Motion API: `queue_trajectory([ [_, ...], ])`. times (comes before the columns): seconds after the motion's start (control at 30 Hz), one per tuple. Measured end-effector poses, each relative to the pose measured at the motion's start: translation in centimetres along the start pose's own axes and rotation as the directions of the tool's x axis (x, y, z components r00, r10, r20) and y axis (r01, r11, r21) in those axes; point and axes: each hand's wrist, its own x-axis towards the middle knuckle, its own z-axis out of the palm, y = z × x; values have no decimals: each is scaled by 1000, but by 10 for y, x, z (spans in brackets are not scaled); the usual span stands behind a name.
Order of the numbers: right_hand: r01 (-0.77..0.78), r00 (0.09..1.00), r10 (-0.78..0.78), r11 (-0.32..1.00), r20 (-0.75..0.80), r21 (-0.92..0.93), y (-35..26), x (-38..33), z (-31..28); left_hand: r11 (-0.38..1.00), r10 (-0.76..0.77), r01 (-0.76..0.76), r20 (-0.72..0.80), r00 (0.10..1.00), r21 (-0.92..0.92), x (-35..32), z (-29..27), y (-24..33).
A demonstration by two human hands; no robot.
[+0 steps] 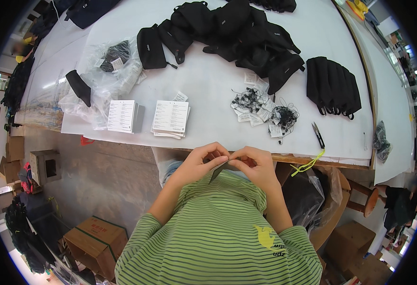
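Observation:
In front of my body, just off the table's near edge, my left hand (203,162) pinches a thin dark grey card (217,173), seen nearly edge-on. My right hand (255,166) is closed at the card's upper corner, fingertips touching those of the left. Whether a string is between them is too small to tell. Two stacks of white printed cards, one at left (121,116) and one nearer the middle (170,117), lie beyond my hands. To the right are tangled black strings (250,100) with white labels, and another black bundle (283,118).
Small black pouches (227,28) are heaped at the back, with a neat row of pouches (332,88) at right. Thread snips (318,135) with a yellow cord (308,164) lie at the table edge. A clear plastic bag (101,80) sits left. Cardboard boxes (96,242) stand below.

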Motion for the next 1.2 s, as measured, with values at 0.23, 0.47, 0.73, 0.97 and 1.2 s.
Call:
queue_trajectory([
  [0.23, -63, 998, 62, 997, 24, 43, 6, 4, -1, 997, 78, -75, -89, 993, 36, 3, 2, -2],
  [0.47, -294, 953, 226, 849, 201, 439, 27, 10, -5, 994, 89, -95, -116, 989, -45, 22, 1, 7],
  [0.73, -150, 987, 163, 870, 13, 470, 25, 13, -13, 729, 552, 56, -635, 540, 682, 179, -148, -20],
  [0.97, -167, 980, 198, 850, -9, 500, 31, -5, -15, 895, 227, 160, -733, 642, 417, 197, -209, -17],
  [1.2, -71, 958, 161, 935, -237, 347, 40, 9, -2, 977, 115, -43, -347, 931, 209, 115, -75, 5],
])
